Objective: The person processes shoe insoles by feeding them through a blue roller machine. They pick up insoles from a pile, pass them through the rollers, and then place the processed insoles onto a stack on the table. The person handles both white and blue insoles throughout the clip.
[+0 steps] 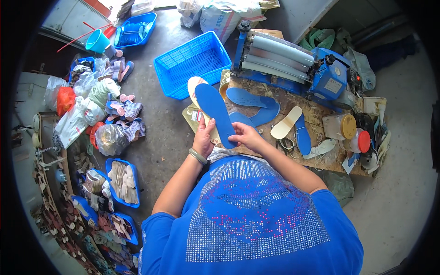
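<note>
A blue insole (213, 110) is held up in front of me, lying over a cream insole (194, 82) whose toe and left edge show behind it. My left hand (204, 138), with a bangle at the wrist, is closed around the pair's left side, thumb on top. My right hand (246, 137) pinches the blue insole's heel end at its right edge. Beyond them, on the wooden bench (288, 98), lie more blue insole pieces (263, 112). To their right rest another cream insole (287, 123) and a blue one (302, 137).
A blue roller machine (279, 59) stands at the bench's back. Two lidded jars (340, 126) sit at its right end. Left of the bench is a blue plastic basket (170, 68). Slippers (131, 110), bags and blue trays (123, 182) line the floor at left.
</note>
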Available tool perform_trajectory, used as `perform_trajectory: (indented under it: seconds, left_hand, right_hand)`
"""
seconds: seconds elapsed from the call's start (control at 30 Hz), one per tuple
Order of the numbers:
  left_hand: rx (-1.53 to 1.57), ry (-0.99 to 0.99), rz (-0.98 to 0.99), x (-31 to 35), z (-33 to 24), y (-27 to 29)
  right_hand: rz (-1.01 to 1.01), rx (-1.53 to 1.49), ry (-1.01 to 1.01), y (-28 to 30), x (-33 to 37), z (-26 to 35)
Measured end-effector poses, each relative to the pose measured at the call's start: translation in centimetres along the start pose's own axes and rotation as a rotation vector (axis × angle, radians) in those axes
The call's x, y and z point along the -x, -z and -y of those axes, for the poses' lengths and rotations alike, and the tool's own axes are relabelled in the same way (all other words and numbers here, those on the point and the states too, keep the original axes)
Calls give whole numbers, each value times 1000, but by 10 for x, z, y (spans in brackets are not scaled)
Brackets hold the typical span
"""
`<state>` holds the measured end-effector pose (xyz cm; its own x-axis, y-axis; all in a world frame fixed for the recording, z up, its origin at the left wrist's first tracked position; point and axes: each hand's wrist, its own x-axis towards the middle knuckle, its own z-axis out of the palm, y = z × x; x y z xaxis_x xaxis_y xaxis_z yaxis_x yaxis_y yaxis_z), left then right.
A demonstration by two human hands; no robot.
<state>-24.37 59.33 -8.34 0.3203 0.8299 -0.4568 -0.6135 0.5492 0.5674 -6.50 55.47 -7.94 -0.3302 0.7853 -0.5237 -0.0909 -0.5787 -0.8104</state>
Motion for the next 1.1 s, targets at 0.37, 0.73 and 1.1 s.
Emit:
perform_trajectory:
  seconds: [0.37, 0.73, 1.1]
  left_hand:
    - [-55, 45, 4, -7, 6, 14]
    - [-31, -44, -96, -6, -16, 46]
    - [24, -64, -158, 5, -17, 60]
  right_hand:
    - [31, -56, -51, 3, -3, -11]
    - [-158, 164, -54, 46, -47, 13]
    - [-331, 162, -135, 71, -109, 44]
